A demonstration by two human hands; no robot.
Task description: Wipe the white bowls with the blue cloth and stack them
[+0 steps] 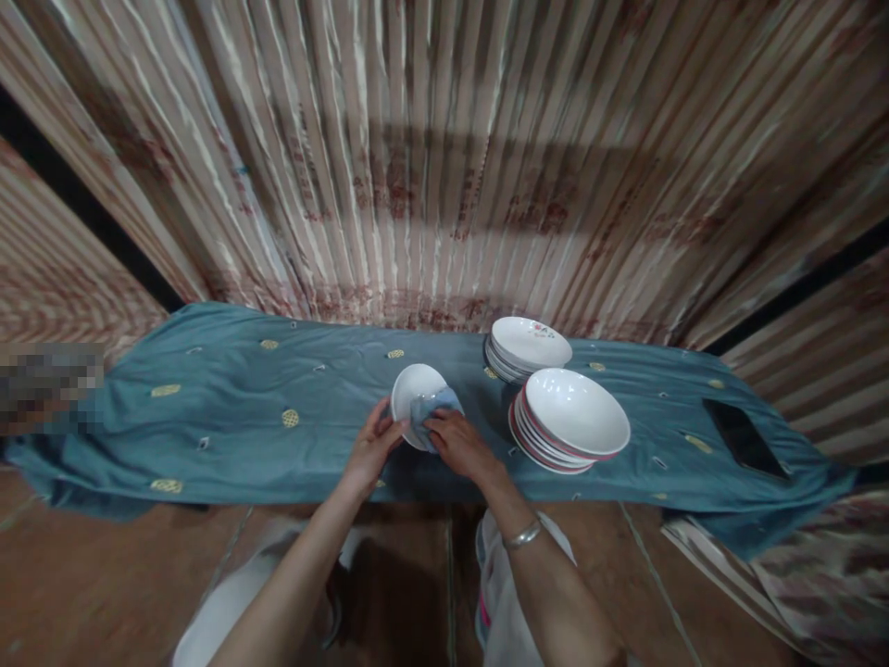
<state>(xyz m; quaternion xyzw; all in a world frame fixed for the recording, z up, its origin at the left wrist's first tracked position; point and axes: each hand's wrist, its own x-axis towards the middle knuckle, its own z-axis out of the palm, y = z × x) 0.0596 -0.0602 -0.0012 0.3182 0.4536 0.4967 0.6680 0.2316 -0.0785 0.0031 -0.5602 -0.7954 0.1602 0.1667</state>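
A small white bowl (414,394) sits just left of the frame's centre, tilted so its open face turns up and toward the right, held above the blue-green cloth (229,408) that covers the long surface. The left hand (371,447) grips the bowl's lower left rim, fingers curled round the edge. The right hand (459,443) lies directly right of the bowl and presses a light blue rag (431,408) against the bowl's right side and inner wall, fingers closed over the fabric. Both hands touch the bowl, one on each side; neither is clearly nearer.

Right of the right hand, close by, stands a stack of larger white bowls with red rims (570,419). Behind that stack, toward the upper right, is a stack of white plates (526,348) with a floral mark. Farther right on the cloth lies a dark flat phone-like slab (745,437), well apart. A striped curtain (444,157) hangs behind everything. Nothing stands between the hands and the bowl.
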